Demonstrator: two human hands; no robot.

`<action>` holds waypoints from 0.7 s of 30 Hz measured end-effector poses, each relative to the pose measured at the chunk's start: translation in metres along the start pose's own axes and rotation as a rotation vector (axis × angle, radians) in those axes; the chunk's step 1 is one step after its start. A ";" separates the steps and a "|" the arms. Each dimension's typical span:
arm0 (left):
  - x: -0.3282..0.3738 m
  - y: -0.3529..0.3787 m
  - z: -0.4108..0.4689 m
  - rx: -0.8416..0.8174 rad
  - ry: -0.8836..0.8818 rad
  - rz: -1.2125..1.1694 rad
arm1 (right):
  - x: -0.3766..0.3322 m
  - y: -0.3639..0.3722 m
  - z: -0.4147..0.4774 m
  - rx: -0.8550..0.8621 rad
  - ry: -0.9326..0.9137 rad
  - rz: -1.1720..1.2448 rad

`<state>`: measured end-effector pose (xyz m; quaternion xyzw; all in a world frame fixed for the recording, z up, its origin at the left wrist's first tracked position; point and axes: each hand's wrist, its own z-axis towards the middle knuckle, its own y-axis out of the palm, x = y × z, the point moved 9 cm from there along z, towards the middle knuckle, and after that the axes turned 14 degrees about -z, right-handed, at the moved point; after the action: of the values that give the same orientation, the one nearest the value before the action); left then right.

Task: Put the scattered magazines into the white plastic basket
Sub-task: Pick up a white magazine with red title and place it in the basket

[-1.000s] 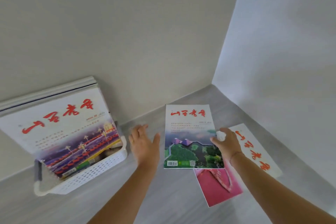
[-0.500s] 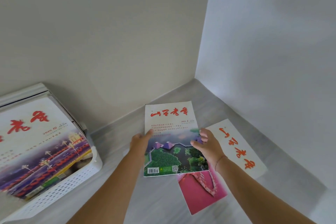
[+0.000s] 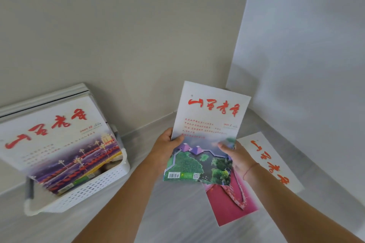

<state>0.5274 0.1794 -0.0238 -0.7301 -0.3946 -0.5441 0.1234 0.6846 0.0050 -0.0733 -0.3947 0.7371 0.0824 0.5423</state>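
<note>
Magazine [image 3: 207, 124]: held clear of the worktop [image 3: 177, 213], cover toward the person, top edge tipped away toward the wall [image 3: 138, 35]. The long axis runs away from the person and leans slightly right.
Worktop: grey, set in a corner where two walls meet.
Basket [image 3: 94, 187]: white, perforated, on the worktop at the left, set at an angle.
Stack [image 3: 59, 134]: several magazines already in the basket, lower edges inside, leaning back on the wall with covers facing out.
Second magazine [image 3: 231, 201]: flat on the worktop under and to the right of the held one. It has a pink picture and a white title band, and reads as one copy crossed by the right forearm.
Left hand [image 3: 164, 148]: grips the held magazine's left edge, thumb on the cover, fingers behind.
Right hand [image 3: 237, 156]: grips its right edge, thumb on the cover.
Key relation: the basket lies to the left of both hands, apart from the held magazine, and the left hand is the nearer.
Orientation check: the held cover faces the same way as the stack, but the stack is rotated further anticlockwise.
Judgement, next move: carry it left and turn it to match the stack, then lower the bottom short edge in front of the stack.
Judgement, progress: one magazine in transit, one still out.
</note>
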 end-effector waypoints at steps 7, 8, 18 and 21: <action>0.049 -0.078 -0.054 0.207 0.126 -0.020 | -0.056 0.044 -0.016 -0.038 -0.130 -0.144; 0.058 -0.095 -0.064 0.250 0.152 0.002 | -0.072 0.055 -0.021 -0.046 -0.167 -0.156; 0.141 -0.245 -0.172 0.635 0.466 0.140 | -0.227 0.198 -0.076 -0.179 -0.574 -0.238; 0.151 -0.284 -0.191 0.721 0.524 0.064 | -0.255 0.233 -0.085 -0.194 -0.645 -0.283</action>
<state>0.2068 0.3161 0.1122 -0.4895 -0.4918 -0.5343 0.4827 0.4910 0.2409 0.1095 -0.4960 0.4551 0.1962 0.7130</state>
